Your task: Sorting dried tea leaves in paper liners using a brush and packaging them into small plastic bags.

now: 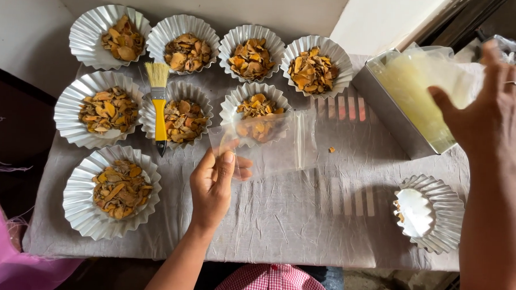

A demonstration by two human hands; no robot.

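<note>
I see my left hand (212, 186) pinching a clear plastic bag (275, 143) over the worktop (301, 221) while my right hand (488, 113) rests spread on the bag stack (420, 93); that limp bag could sag onto the nearest fluted tray (256, 108) and spill chips.

Eight fluted foil cups (121, 190) of dried orange slices and a yellow-handled brush (159, 104) sit on the grey-clothed table (301, 221); an empty cup (430, 213) lies near right.

Yellow-handled brush (159, 110); silver fluted moulds (78, 199); orange-brown chips (119, 189); grey cloth (301, 221).
</note>
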